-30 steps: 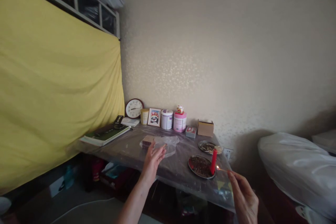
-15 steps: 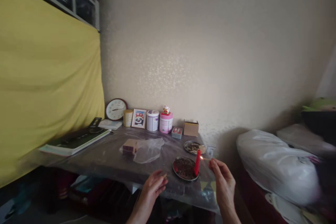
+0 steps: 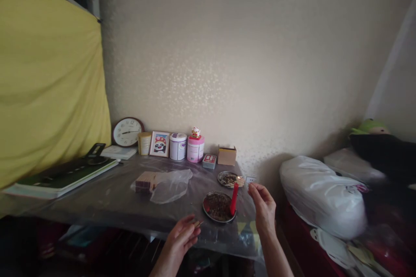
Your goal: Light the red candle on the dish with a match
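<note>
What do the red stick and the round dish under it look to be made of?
The red candle looks like wax: matte, smooth, with a flame at its tip. The round dish looks like thin metal, judging by its shiny silver rim. The right hand is beside them.

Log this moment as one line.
right hand: lit match at red candle | left hand: small item, unclear | candle on metal dish

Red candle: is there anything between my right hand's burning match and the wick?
Nothing visible stands in the way. The right hand pinches a lit match whose flame sits right at the top of the red candle, upright at the round metal dish's right edge. The second dish lies behind, off that line.
</note>
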Tool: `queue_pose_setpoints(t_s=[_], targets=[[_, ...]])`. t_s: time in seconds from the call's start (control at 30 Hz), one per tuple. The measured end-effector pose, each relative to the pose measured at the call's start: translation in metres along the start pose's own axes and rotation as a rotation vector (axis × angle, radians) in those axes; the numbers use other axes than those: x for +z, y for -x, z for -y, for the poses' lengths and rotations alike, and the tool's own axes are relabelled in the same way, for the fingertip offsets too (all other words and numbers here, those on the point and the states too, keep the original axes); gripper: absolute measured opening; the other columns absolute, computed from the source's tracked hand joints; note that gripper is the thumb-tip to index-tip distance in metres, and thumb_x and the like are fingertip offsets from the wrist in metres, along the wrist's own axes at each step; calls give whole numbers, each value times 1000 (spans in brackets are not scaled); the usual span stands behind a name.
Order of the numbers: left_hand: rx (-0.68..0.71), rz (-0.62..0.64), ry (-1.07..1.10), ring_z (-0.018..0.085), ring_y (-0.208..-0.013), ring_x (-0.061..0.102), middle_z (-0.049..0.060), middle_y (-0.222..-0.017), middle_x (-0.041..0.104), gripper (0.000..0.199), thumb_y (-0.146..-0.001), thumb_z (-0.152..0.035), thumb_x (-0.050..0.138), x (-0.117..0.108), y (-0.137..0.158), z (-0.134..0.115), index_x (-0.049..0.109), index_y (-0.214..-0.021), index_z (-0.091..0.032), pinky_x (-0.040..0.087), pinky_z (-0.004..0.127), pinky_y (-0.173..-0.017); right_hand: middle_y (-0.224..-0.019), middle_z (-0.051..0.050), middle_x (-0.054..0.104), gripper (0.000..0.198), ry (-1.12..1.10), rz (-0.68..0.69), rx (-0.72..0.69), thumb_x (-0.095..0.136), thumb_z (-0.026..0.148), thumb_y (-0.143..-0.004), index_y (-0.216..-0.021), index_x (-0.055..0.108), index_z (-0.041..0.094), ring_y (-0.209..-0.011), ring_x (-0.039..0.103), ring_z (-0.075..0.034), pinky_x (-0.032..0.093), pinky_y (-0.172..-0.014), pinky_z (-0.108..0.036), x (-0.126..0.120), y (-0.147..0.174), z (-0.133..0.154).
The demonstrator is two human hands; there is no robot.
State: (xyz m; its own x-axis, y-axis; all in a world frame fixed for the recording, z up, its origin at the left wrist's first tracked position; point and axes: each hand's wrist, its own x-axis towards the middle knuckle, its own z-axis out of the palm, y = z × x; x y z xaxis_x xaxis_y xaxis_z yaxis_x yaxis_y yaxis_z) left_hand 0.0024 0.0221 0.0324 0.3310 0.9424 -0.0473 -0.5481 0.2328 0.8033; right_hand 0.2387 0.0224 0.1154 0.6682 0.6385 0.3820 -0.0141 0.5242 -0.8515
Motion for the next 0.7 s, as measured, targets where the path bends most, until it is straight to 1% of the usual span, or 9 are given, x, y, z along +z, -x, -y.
queue_pose_setpoints(t_s=[0.1, 0.23, 0.33, 0.47, 0.6, 0.7], targets=[[-9, 4, -15, 25, -101, 59, 10, -105, 65, 51, -64, -44, 74, 1, 1, 0, 57, -105, -18, 43, 35, -88, -66, 1, 64, 29, 16, -12, 14, 75, 40, -59, -71, 64, 16, -64, 56, -16, 46, -62, -25, -1, 0, -3], [-27, 6, -25, 25, -100, 59, 11, -108, 64, 55, -61, -46, 75, 3, 0, 2, 56, -104, -18, 42, 36, -88, -63, 1, 62, 30, 32, -30, 30, 75, 41, -59, -70, 63, 15, -63, 54, -15, 45, -61, -24, -4, 1, -11], [-37, 13, -24, 26, -99, 59, 11, -105, 65, 52, -61, -46, 75, 5, 1, 2, 57, -102, -18, 42, 36, -88, -63, 2, 62, 32, 34, -40, 31, 74, 43, -58, -69, 63, 15, -63, 53, -14, 44, -61, -24, -4, 0, -16], [-45, 22, -22, 26, -101, 58, 10, -107, 65, 51, -62, -47, 74, 7, 2, 1, 57, -102, -19, 41, 37, -90, -62, 2, 61, 32, 38, -52, 30, 74, 43, -59, -70, 63, 15, -62, 53, -13, 43, -60, -23, -3, -1, -20], [-50, 9, -24, 26, -101, 59, 10, -107, 65, 52, -60, -46, 75, 8, 2, 0, 59, -101, -19, 42, 36, -88, -62, 2, 62, 31, 56, -57, 26, 73, 43, -60, -71, 64, 15, -62, 54, -14, 42, -59, -23, -4, -1, -21], [-45, -4, -31, 25, -99, 59, 10, -106, 66, 50, -60, -45, 75, 8, 4, 0, 60, -100, -20, 42, 36, -88, -64, 1, 63, 31, 70, -56, 15, 73, 43, -59, -70, 65, 15, -65, 55, -15, 43, -61, -24, -4, -1, -22]])
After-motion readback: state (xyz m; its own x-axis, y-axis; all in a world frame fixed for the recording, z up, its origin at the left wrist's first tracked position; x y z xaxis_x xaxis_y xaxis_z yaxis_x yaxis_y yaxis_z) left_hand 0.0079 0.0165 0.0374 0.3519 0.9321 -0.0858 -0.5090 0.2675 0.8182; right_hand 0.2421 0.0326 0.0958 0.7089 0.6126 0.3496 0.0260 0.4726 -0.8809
